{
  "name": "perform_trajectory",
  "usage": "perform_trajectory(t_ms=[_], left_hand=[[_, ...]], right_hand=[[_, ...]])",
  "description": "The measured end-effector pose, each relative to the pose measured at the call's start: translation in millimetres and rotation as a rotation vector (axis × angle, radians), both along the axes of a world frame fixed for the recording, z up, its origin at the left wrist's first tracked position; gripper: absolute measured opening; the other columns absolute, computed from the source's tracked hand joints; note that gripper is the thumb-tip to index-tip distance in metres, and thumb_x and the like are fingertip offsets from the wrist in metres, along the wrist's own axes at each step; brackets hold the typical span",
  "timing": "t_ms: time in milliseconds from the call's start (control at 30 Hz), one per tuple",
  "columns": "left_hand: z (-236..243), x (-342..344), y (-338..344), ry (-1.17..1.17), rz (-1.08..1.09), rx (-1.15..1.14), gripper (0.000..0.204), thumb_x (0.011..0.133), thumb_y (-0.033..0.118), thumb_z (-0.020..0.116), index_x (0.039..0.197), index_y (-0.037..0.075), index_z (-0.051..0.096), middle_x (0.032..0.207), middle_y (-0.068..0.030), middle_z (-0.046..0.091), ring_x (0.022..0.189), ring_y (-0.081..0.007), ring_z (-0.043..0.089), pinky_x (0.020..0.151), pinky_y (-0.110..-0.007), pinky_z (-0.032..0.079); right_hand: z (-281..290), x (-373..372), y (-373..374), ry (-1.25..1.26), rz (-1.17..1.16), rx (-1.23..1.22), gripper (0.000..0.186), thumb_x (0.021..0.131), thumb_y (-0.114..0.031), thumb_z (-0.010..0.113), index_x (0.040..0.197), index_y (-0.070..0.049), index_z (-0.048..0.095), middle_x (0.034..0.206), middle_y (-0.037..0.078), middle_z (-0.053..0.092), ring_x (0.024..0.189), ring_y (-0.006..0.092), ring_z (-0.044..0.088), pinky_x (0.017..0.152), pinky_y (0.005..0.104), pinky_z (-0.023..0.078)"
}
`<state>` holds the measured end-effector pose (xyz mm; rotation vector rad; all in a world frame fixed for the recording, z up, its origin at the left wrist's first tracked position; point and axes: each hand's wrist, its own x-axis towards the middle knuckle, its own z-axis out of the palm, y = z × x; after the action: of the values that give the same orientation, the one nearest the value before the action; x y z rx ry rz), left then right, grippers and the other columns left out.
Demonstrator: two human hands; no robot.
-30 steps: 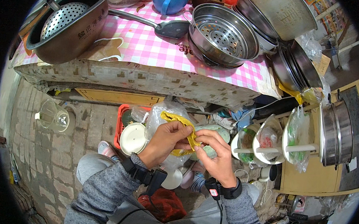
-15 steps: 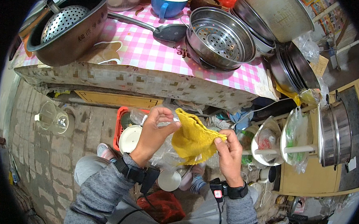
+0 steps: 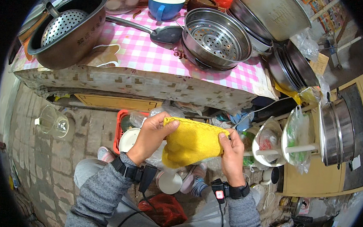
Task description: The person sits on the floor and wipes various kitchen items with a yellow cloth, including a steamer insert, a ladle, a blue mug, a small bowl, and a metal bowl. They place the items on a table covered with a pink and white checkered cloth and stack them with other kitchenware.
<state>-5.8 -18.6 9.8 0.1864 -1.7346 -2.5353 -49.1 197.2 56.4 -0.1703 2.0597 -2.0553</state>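
Note:
Between my two hands a yellow cloth (image 3: 194,143) is stretched out above my lap, its wavy stitched upper edge running nearly level. My left hand (image 3: 152,134) is closed on the upper left corner, thumb on the front. On the other side my right hand (image 3: 232,158) pinches the right edge near the top, thumb in front and fingers behind. The cloth's lower part hangs loosely. Below and behind it show a clear plastic bag (image 3: 157,157) and a white round lid or dish (image 3: 129,140), both partly hidden.
Ahead stands a table with a pink checked cloth (image 3: 151,61), bearing a brown basin (image 3: 69,44), a spatula (image 3: 165,34), a blue cup (image 3: 165,6) and a steel steamer (image 3: 217,36). A rack with white bowls (image 3: 269,141) is at right. A clear pitcher (image 3: 53,121) stands on the brick floor.
The yellow cloth has gone from bunched and tilted to spread flat with its edge level. My left hand has closed on its left corner and shifted slightly left.

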Motion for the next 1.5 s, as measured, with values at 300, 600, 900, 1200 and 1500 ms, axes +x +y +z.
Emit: perform_trajectory(t_ms=[300,600,900,1200,1500], left_hand=[[-3.0,-1.0,0.1,0.13,0.105,-0.333,0.026,0.098,0.022,0.052,0.086,0.0,0.055,0.072,0.0031,0.049,0.068,-0.0051,0.043,0.062,-0.023,0.04],[-3.1,3.2,4.9,-0.149,-0.173,0.252,0.032,0.1,0.032,0.047,0.111,0.002,0.051,0.101,-0.0012,0.057,0.092,-0.0085,0.053,0.078,-0.027,0.048],[-5.0,10.4,1.7,-0.307,-0.468,0.146,0.038,0.091,0.015,0.06,0.127,0.005,0.05,0.113,-0.0041,0.062,0.098,-0.012,0.06,0.083,-0.027,0.051],[0.3,5.5,2.5,-0.285,-0.225,0.486,0.035,0.093,0.003,0.05,0.127,-0.001,0.047,0.121,-0.0123,0.059,0.109,-0.0221,0.06,0.094,-0.035,0.049],[-12.0,3.5,2.2,-0.151,-0.087,0.295,0.033,0.095,0.008,0.049,0.127,0.001,0.044,0.117,-0.0099,0.058,0.106,-0.0177,0.057,0.092,-0.032,0.046]], right_hand=[[-8.3,0.4,-0.3,0.084,-0.001,0.13,0.015,0.097,-0.016,0.052,0.099,-0.001,0.052,0.085,0.0,0.057,0.075,0.0045,0.051,0.067,0.0205,0.044],[-10.3,1.5,-6.3,0.016,-0.044,0.057,0.019,0.099,-0.021,0.049,0.097,-0.002,0.053,0.088,0.0,0.058,0.076,0.0053,0.052,0.071,0.0216,0.044],[-4.7,-3.1,-1.1,-0.235,-0.023,-0.243,0.025,0.1,-0.024,0.047,0.107,-0.001,0.054,0.101,0.005,0.062,0.092,0.0119,0.06,0.083,0.0277,0.049],[-8.4,0.7,1.2,-0.342,0.4,-0.28,0.048,0.091,-0.01,0.061,0.134,0.003,0.042,0.127,0.008,0.056,0.114,0.0146,0.054,0.097,0.0296,0.044],[-24.6,-2.0,-0.8,-0.243,0.203,-0.155,0.033,0.089,-0.001,0.06,0.12,0.003,0.05,0.113,0.008,0.061,0.097,0.0129,0.06,0.085,0.0273,0.049]])
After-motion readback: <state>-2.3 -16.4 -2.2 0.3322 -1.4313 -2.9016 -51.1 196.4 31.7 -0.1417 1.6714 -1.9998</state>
